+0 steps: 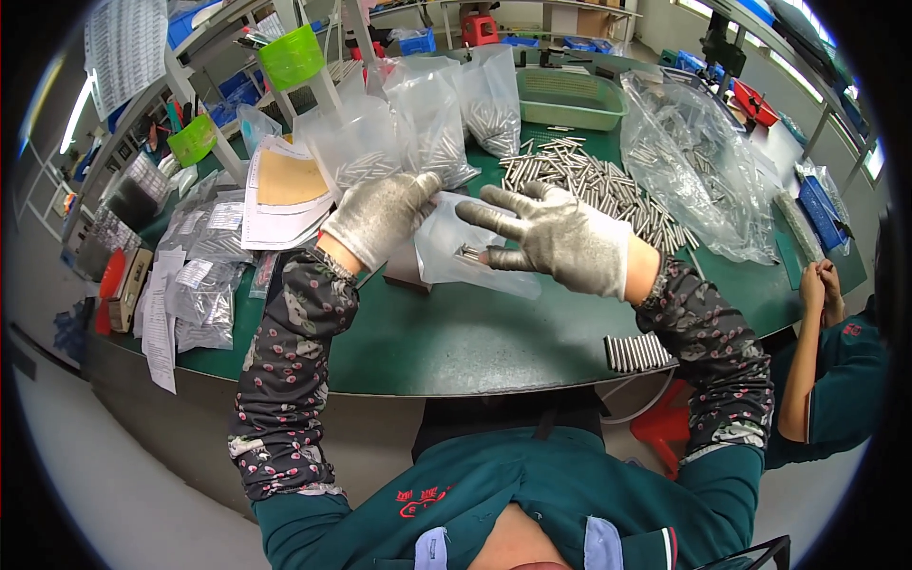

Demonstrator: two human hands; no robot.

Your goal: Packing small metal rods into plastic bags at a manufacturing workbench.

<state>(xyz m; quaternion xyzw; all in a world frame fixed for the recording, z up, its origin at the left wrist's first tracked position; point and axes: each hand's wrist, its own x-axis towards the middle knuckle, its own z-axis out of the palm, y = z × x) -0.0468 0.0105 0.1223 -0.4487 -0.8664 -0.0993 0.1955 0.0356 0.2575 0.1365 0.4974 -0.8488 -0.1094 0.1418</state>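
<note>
A translucent plastic bag [446, 237] is spread out in front of me, with a few metal pins [467, 252] showing in it. My left hand [378, 218], in a grey-stained white glove, is closed on the bag's left edge. Over the bag's right side is my right hand [565, 237], gloved the same way, its fingers spread and nothing visible in them. Beyond it lies a large loose pile of metal pins [608, 185]. A neat row of pins [638, 353] lies near the table's front edge, by my right forearm.
Several pin-filled bags [437, 142] stand behind my hands. A green tray [570, 100] and a big clear plastic sheet [698, 161] are at the back right. Papers [285, 223] and packed bags [204, 304] lie left. Another person's hands [822, 280] are at the right edge.
</note>
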